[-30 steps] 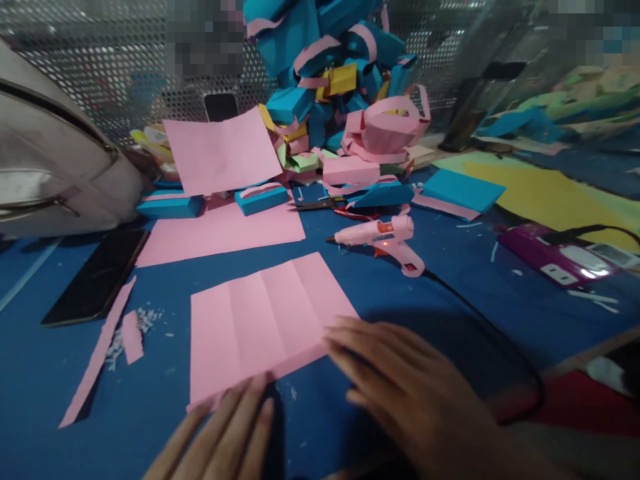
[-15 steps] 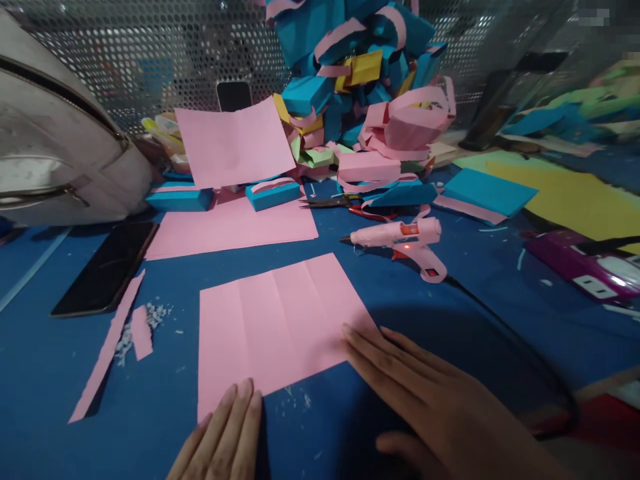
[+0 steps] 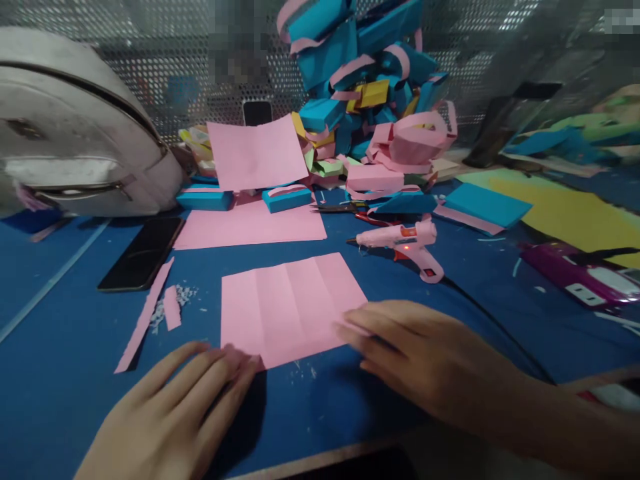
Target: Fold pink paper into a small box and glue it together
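A pink paper sheet with several parallel crease lines lies flat on the blue table in front of me. Over its near left corner rest the fingertips of my left hand, fingers stretched and slightly bent, thumb hidden. My right hand touches the sheet's right edge with extended fingers, a little blurred and apart from one another. Beyond the sheet to the right lies a pink glue gun with a lit red light. Scissors with red handles lie behind it.
A dark phone, torn pink strips and white shreds lie at left, near a pale backpack. More pink sheets and blue paper boxes sit behind. A tall pile of folded paper stands at the back; a purple power strip is right.
The view has shifted, showing more of the left hand and the table's near edge. My right fingers have bent somewhat from lying flat; my left fingertips now cover the sheet's near left corner.
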Action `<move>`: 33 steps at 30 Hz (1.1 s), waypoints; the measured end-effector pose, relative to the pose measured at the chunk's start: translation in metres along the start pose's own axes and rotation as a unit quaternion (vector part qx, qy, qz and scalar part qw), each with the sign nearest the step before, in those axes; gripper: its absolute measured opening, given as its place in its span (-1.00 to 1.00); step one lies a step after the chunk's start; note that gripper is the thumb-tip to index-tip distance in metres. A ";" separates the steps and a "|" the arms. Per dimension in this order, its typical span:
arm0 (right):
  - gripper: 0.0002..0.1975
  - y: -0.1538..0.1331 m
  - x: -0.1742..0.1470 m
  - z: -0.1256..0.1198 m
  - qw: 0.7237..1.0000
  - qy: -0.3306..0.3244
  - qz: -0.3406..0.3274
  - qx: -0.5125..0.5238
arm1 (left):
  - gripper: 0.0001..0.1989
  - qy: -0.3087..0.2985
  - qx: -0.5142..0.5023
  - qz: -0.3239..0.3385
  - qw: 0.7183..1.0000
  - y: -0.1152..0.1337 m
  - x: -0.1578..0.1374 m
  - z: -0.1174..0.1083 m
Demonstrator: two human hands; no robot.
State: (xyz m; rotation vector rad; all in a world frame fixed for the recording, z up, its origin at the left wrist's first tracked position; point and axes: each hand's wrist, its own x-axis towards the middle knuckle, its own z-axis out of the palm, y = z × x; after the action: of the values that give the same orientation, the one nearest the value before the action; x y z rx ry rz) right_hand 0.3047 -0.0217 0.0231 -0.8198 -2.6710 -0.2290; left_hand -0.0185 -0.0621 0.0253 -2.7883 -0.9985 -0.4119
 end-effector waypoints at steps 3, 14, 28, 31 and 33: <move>-0.65 -0.006 0.019 0.007 0.992 -0.053 -0.102 0.048 | -0.70 -0.017 -0.020 0.025 0.999 -0.011 0.021 -0.001; -0.71 -0.002 0.067 0.027 0.973 -0.067 -0.210 0.076 | -0.83 -0.140 -0.243 0.030 0.959 -0.050 0.046 -0.008; -0.68 0.005 0.065 0.033 0.963 -0.057 -0.230 0.130 | -0.84 -0.049 -0.212 -0.072 0.973 -0.045 0.046 0.023; -0.66 0.005 0.065 0.034 0.964 -0.043 -0.223 0.137 | -0.81 0.022 -0.131 -0.044 0.990 -0.043 0.038 0.024; -0.67 0.005 0.066 0.034 0.965 -0.038 -0.221 0.132 | -0.75 0.049 -0.099 0.019 0.994 -0.043 0.032 0.021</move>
State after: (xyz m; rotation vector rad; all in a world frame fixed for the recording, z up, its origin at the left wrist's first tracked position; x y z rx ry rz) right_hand 0.2473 0.0250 0.0154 -0.1480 -2.8424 0.0582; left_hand -0.0179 -0.0047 0.0174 -2.9225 -0.9277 -0.6696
